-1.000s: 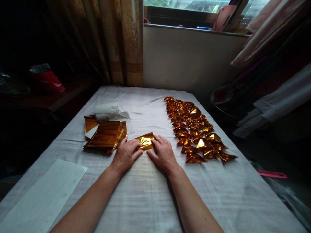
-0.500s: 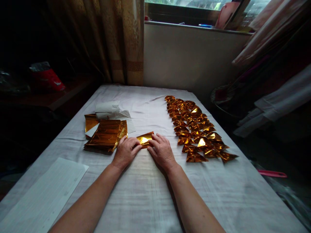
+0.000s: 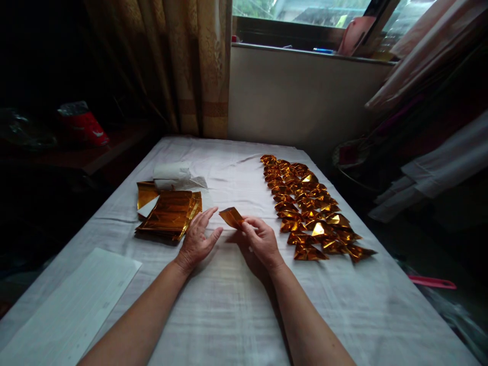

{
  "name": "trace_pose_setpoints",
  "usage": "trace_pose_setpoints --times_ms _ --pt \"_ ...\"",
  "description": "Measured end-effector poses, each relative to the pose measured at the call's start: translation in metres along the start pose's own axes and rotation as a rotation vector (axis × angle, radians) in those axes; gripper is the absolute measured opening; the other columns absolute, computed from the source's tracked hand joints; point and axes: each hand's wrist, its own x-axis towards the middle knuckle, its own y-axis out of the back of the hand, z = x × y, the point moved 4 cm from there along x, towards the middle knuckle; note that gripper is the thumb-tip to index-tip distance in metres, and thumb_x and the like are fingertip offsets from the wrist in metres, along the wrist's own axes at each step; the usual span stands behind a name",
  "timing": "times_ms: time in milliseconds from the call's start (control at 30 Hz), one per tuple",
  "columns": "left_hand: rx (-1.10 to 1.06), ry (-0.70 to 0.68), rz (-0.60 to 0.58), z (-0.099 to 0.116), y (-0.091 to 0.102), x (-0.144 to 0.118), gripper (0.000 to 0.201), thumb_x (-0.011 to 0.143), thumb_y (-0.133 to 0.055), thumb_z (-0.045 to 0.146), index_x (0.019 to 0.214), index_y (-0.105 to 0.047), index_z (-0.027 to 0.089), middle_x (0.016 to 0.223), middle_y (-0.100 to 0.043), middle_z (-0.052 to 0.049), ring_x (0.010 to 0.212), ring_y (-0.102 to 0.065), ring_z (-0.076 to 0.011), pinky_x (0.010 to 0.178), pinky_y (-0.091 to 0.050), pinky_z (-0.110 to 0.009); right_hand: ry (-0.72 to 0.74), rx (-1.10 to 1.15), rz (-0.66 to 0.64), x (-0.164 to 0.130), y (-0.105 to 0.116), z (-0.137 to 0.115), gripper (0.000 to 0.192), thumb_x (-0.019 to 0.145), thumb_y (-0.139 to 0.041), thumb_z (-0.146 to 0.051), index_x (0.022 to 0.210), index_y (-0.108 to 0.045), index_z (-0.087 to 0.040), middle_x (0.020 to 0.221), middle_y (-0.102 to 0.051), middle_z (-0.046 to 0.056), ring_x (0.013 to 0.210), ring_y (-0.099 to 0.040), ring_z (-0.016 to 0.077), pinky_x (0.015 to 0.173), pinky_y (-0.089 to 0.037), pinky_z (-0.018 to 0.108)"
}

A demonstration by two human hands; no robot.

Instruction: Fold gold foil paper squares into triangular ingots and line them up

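Home room, dim. Bed [image 3: 236, 305] under a white sheet used as work surface. Patterned curtain [image 3: 198, 66] beside a window [image 3: 305, 10] with clutter on the sill. Clothes [image 3: 438, 162] hang at right.

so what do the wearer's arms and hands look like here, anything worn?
Both forearms are bare up to the picture's lower edge: no sleeves show. The left hand and right hand are gloveless, with no watch, bracelet or ring that I can make out in the dim light. Nails look short and unpainted. No markings visible.
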Motion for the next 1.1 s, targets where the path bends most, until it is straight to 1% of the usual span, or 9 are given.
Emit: trace_pose_setpoints --times_ms 200,333,467,567,733,867,933,1000,1100 --pt "-0.116 0.073 0.009 -0.003 0.001 0.0 0.059 0.091 -0.056 0.045 0.143 -0.041 0.021 0.136 -0.06 -0.012 0.124 -0.058 -0.0235 0.105 -0.046 -0.04 -0.106 0.257 -0.16 -0.001 -0.01 -0.009 0.028 0.086 -0.06 -0.048 0.084 -0.07 -0.022 0.104 -0.074 0.007 0.093 -0.069 0.0218 0.082 -0.057 0.036" --pt "-0.202 0.146 0.03 -0.002 0.0 -0.001 0.046 0.088 -0.058 0.042 0.129 -0.054 0.021 0.11 -0.071 -0.006 0.093 -0.068 -0.0175 0.089 -0.054 -0.031 -0.114 0.231 -0.177 -0.001 -0.011 -0.01 0.036 0.086 -0.059 -0.055 0.088 -0.071 -0.021 0.102 -0.074 0.007 0.091 -0.07 0.0221 0.08 -0.057 0.035" --pt "-0.202 0.171 0.092 0.0 0.003 0.0 0.04 0.087 -0.06 0.036 0.124 -0.057 0.021 0.084 -0.068 0.001 0.077 -0.066 -0.0139 0.076 -0.054 -0.026 -0.072 0.105 -0.078 0.0 -0.003 -0.011 0.041 0.09 -0.053 -0.055 0.108 -0.069 -0.021 0.108 -0.073 0.008 0.099 -0.069 0.0231 0.084 -0.056 0.036" --pt "-0.161 0.132 0.119 0.005 0.008 0.001 0.041 0.087 -0.061 0.033 0.127 -0.056 0.022 0.081 -0.066 0.002 0.074 -0.065 -0.013 0.075 -0.053 -0.025 0.002 0.07 -0.034 0.001 0.005 -0.02 0.043 0.09 -0.056 -0.049 0.124 -0.062 -0.023 0.114 -0.072 0.009 0.104 -0.067 0.0237 0.086 -0.054 0.037" --pt "-0.12 -0.083 0.022 0.021 0.012 0.002 0.042 0.093 -0.055 0.028 0.135 -0.053 0.024 0.099 -0.071 -0.003 0.08 -0.066 -0.0133 0.082 -0.054 -0.027 0.064 0.009 0.019 0.004 0.012 -0.031 0.049 0.085 -0.063 -0.037 0.132 -0.056 -0.025 0.122 -0.068 0.01 0.104 -0.066 0.0219 0.082 -0.053 0.033" --pt "-0.098 -0.199 -0.035 0.028 0.011 0.001 0.046 0.096 -0.05 0.027 0.141 -0.048 0.024 0.112 -0.07 -0.007 0.085 -0.066 -0.0142 0.085 -0.053 -0.029 0.047 0.028 0.008 0.006 0.012 -0.028 0.048 0.083 -0.061 -0.033 0.13 -0.058 -0.023 0.104 -0.072 0.005 0.076 -0.065 0.0132 0.062 -0.051 0.023" --pt "-0.096 -0.17 -0.043 0.027 0.012 0.001 0.049 0.096 -0.049 0.028 0.144 -0.045 0.023 0.102 -0.07 -0.005 0.083 -0.065 -0.0141 0.084 -0.053 -0.029 0.03 0.038 -0.007 0.006 0.011 -0.026 0.044 0.082 -0.059 -0.03 0.126 -0.061 -0.023 0.086 -0.069 -0.001 0.058 -0.056 0.0079 0.052 -0.045 0.019" --pt "-0.133 -0.108 -0.055 0.026 0.012 0.002 0.054 0.095 -0.049 0.03 0.148 -0.039 0.023 0.092 -0.069 -0.002 0.081 -0.065 -0.014 0.083 -0.053 -0.029 0.014 0.054 0.013 0.006 0.011 -0.024 0.042 0.082 -0.058 -0.029 0.124 -0.062 -0.023 0.078 -0.064 -0.004 0.051 -0.048 0.0054 0.048 -0.042 0.018" --pt "-0.242 0.02 -0.134 0.028 0.008 0.001 0.07 0.09 -0.057 0.034 0.153 -0.027 0.023 0.097 -0.07 -0.003 0.087 -0.067 -0.0159 0.086 -0.053 -0.032 -0.035 0.105 0.127 0.006 0.012 -0.023 0.042 0.082 -0.057 -0.031 0.123 -0.059 -0.022 0.079 -0.062 -0.003 0.052 -0.051 0.0062 0.049 -0.044 0.018"
